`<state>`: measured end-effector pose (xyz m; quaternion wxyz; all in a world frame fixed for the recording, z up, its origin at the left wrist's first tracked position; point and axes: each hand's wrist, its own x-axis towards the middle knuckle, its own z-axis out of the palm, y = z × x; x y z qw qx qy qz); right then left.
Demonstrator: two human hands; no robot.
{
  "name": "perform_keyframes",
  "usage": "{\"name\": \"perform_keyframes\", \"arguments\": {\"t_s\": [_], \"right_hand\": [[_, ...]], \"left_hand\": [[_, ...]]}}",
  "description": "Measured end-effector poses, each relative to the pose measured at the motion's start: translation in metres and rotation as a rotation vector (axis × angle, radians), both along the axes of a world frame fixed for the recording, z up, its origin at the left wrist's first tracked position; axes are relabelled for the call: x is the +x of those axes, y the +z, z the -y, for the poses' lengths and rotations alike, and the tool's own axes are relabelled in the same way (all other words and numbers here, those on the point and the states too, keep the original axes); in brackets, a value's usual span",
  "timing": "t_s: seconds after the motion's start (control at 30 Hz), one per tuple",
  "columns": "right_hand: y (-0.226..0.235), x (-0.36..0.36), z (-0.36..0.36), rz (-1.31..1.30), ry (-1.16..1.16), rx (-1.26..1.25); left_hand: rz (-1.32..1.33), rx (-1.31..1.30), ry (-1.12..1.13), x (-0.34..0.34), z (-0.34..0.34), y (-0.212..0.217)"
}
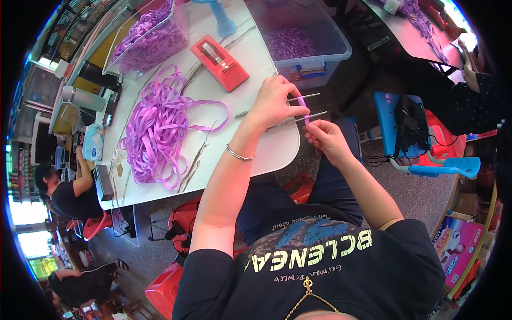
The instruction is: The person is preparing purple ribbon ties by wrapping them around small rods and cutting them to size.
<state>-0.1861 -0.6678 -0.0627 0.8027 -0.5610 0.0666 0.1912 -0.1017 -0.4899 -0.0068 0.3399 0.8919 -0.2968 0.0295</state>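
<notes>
Ribbon (pixel 303 104), purple, thin and limp, looped over 2 metal rods (pixel 314 114); left hand (pixel 277 101) and right hand (pixel 324 136) fingers pinched on it; best gripped near the rods.

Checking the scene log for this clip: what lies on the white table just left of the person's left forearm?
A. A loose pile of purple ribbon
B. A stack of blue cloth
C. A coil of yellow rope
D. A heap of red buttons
A: a tangled pile of purple ribbon lies loose on the white table, left of the left hand and its forearm.
</notes>
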Motion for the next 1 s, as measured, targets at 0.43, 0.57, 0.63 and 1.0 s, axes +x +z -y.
{"name": "perform_keyframes", "arguments": {"t_s": [0.43,0.57,0.63,1.0], "right_hand": [[0.027,0.001,0.000,0.085,0.117,-0.144],[0.022,0.002,0.004,0.097,0.128,-0.155],[0.021,0.002,0.004,0.097,0.131,-0.159],[0.023,0.004,0.002,0.106,0.074,-0.214]], "left_hand": [[-1.134,-1.023,-0.023,-0.102,-0.003,0.017],[-1.378,-1.173,0.120,-0.123,0.005,0.019],[-1.411,-1.334,0.091,-0.128,0.014,0.019],[-1.575,-1.681,-0.006,-0.113,0.037,0.007]]}}
